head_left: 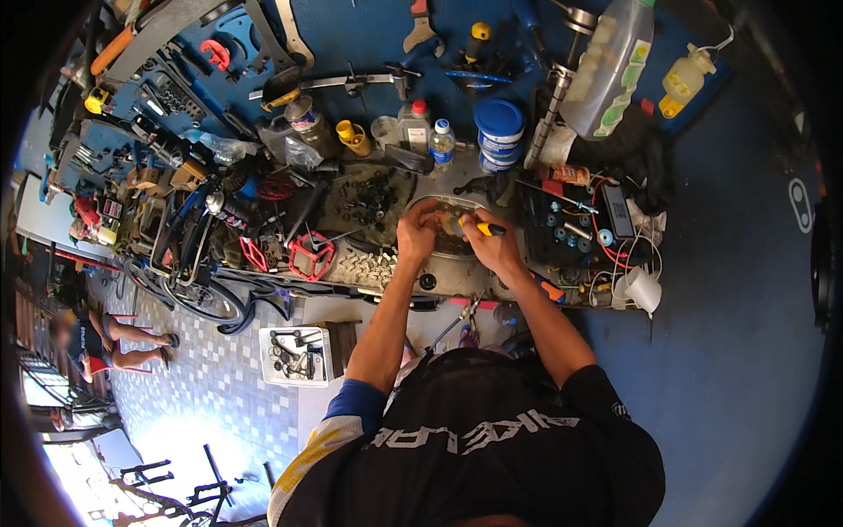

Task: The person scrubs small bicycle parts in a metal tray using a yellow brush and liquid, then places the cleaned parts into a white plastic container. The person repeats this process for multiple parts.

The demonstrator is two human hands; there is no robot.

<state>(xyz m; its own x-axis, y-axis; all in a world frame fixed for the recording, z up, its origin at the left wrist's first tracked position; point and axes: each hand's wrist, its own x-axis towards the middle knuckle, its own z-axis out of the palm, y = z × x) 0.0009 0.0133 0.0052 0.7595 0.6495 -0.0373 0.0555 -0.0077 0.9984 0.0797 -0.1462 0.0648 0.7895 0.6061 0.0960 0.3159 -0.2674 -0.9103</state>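
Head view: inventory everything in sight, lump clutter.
Tray: 1, grey, bench middle
Handled tool: 1, yellow and black, over tray
Tub: 1, blue and white, bench back
Bottles: several, mixed, bench back
Pedals: 2, red, bench left
Cup: 1, white, bench right
Crate: 1, white, floor left
Tools: many, mixed, wall
Left grip: 1, bare, at tray
Right grip: 1, bare, on handled tool

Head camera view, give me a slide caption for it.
Over a pan on a cluttered workbench, the right hand grips a yellow-and-black handle beside the left hand.
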